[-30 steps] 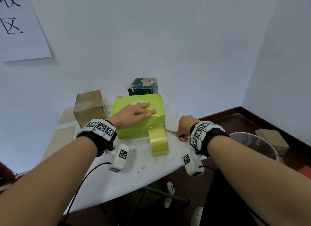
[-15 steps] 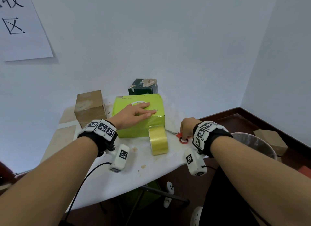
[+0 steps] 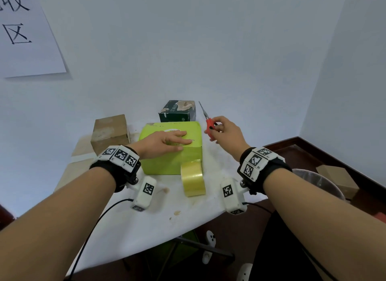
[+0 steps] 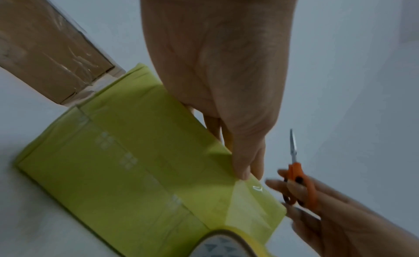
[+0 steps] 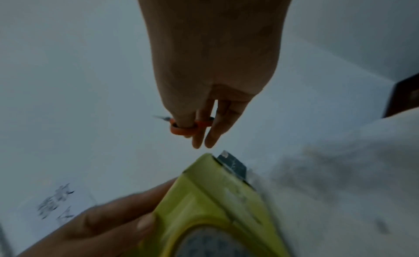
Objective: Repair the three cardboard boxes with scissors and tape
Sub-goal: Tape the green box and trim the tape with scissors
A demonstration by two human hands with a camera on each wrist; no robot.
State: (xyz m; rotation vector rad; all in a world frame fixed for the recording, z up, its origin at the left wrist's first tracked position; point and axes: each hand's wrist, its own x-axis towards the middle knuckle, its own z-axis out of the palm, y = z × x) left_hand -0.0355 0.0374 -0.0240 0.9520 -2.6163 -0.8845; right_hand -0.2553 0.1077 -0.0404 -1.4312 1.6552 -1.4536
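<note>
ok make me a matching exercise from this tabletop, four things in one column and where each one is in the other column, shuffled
Things
1. scissors
2. tape roll
3. brown box
4. dark green box

Places
A. standing on the table against the near side of the green box
B. behind the green box, by the wall
C. held up in the right hand, blades pointing up
D. left of the green box, beyond the left hand

Pairs: 1-C, 2-A, 3-D, 4-B
</note>
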